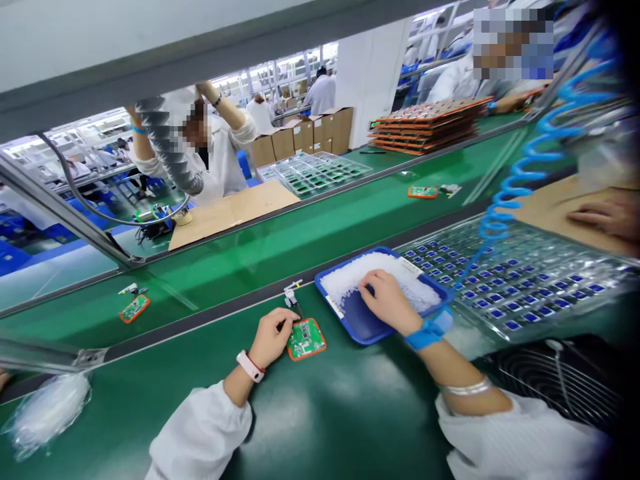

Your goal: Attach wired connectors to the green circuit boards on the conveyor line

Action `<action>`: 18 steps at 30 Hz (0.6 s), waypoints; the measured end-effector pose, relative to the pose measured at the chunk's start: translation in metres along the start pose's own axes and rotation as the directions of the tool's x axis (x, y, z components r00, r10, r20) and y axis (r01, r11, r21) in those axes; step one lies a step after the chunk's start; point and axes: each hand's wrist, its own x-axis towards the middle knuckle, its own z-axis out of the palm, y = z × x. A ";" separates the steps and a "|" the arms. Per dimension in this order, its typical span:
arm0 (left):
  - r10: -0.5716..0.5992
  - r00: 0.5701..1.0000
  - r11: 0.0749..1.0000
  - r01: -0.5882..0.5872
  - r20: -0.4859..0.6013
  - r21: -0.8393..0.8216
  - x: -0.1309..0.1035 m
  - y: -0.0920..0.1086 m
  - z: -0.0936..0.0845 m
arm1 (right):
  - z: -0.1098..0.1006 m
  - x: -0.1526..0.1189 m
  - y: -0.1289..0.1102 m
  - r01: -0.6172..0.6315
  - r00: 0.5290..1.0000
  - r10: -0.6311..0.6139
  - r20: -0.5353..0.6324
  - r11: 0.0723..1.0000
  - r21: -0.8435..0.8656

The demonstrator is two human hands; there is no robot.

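Note:
My left hand (273,338), fingers pinched together, is at the upper left corner of a green circuit board (307,339) with an orange rim. Whether the fingertips are on its edge or its short cable is hard to see. That cable leads to a small white-and-grey connector part (291,296) lying just beyond the board. Over a blue tray (367,339) is my right hand (387,300), thumb and fingers closed together. Small white pieces (347,272) fill the tray's far side and right end. Anything between the right fingertips is too small to make out.
A clear blister tray (525,287) of blue-faced parts lies right of the blue tray, under a coiled blue hose (520,160). A black ribbed object (555,380) is nearer me. Other boards (135,308) lie on the green belt (250,247). A plastic bag (50,410) is left. Co-workers sit opposite.

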 end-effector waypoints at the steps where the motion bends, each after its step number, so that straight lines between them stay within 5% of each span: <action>1: -0.003 1.000 1.000 0.003 -0.008 -0.003 0.000 0.000 0.000 | 0.003 0.000 0.006 -0.009 1.000 0.010 0.025 0.999 -0.038; 18: 0.021 1.000 0.999 -0.021 0.018 0.032 0.001 0.010 0.001 | 0.015 0.000 0.025 0.067 0.997 -0.061 0.057 0.989 -0.129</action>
